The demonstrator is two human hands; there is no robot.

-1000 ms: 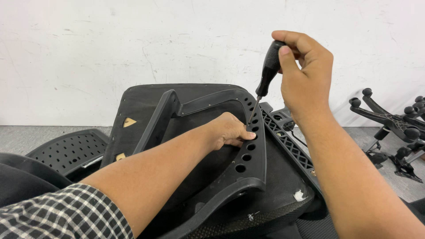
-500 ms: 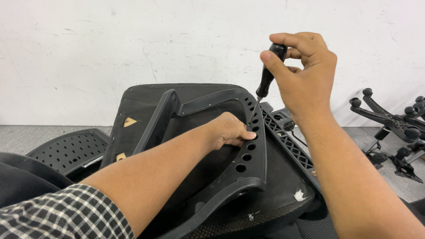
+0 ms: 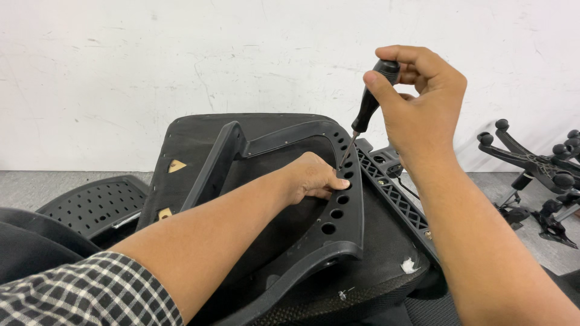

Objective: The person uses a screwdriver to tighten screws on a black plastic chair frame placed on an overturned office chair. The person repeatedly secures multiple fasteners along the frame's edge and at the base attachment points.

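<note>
Right hand (image 3: 423, 115) raised before the white wall (image 3: 181, 60), fingers (image 3: 376, 81) clamped around the black handle of a screwdriver (image 3: 365, 108), thin shaft slanting down-left with its tip at a hole in the perforated edge of the black plastic chair frame (image 3: 341, 217). Left hand (image 3: 314, 178) curled shut on that frame's inner edge, thumb just beside the tip, frame lying on a black fabric seat cushion (image 3: 386, 253). Black chair wheel bases (image 3: 531, 163) on the grey floor at right, well apart; perforated black panel (image 3: 96, 205) at left.

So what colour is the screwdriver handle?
Black, seen clearly in the head view: screwdriver handle held in the right hand.
</note>
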